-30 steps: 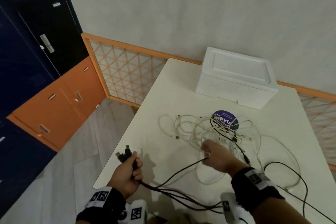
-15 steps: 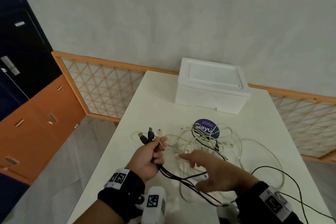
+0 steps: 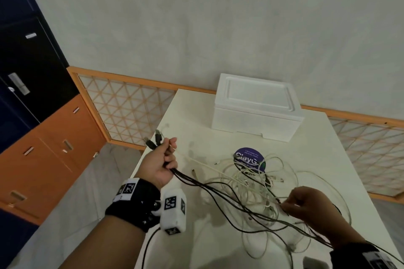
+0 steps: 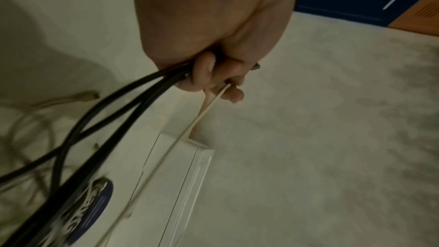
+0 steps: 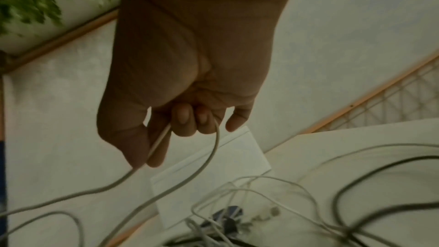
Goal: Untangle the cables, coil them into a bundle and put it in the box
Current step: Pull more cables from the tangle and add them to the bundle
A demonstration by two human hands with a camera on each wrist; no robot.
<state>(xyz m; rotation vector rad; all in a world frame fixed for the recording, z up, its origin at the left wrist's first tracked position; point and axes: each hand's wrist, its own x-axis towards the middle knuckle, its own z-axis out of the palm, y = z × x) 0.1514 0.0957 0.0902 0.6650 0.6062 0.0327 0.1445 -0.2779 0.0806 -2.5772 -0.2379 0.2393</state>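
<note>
A tangle of white and black cables (image 3: 251,178) lies on the white table (image 3: 310,155). My left hand (image 3: 169,153) is raised at the table's left edge. It grips several black cables (image 4: 133,97), whose plugs (image 3: 153,141) stick up above the fist, and a thin white cable (image 4: 202,115). My right hand (image 3: 286,205) hovers over the right of the tangle. In the right wrist view the right hand (image 5: 166,138) pinches a white cable (image 5: 209,159) between thumb and forefinger, and the cable loops through the fingers. The white foam box (image 3: 255,109) stands at the back with its lid on.
A round blue sticker (image 3: 249,157) lies on the table under the tangle. An orange-framed lattice partition (image 3: 126,111) runs behind and left of the table. Orange cabinets (image 3: 54,148) and a dark door (image 3: 26,61) stand at the left, across bare floor.
My left hand has risen with the black cables and now also holds a white one. The right hand has drawn back to the right and pinches a white cable.
</note>
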